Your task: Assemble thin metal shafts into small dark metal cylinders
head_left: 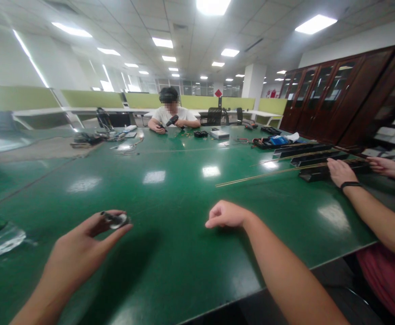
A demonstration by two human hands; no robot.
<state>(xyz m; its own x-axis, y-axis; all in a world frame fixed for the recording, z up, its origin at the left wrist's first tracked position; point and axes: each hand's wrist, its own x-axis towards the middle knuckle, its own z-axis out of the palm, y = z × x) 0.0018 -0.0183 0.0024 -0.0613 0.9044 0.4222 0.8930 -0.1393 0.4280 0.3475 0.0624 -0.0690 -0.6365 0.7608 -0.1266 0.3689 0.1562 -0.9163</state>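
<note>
At lower left, the left hand [82, 248] is partly closed, pinching a small shiny part [119, 220] between thumb and fingers over the green table [180, 257]; right of centre, the right hand [228, 214] curls inward, how tightly or around what I cannot tell; thin rods [251, 178] lie beyond it.

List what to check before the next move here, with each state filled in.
1. Left hand holding the small shiny part: ok, pinched.
2. Part's exact orientation: cannot tell, blurred.
3. Right hand empty: cannot tell, it is curled closed.
4. Clear container apart from left hand: ok, at the left edge.
5. Thin brass-coloured rods apart from right hand: ok, they lie beyond it.
</note>
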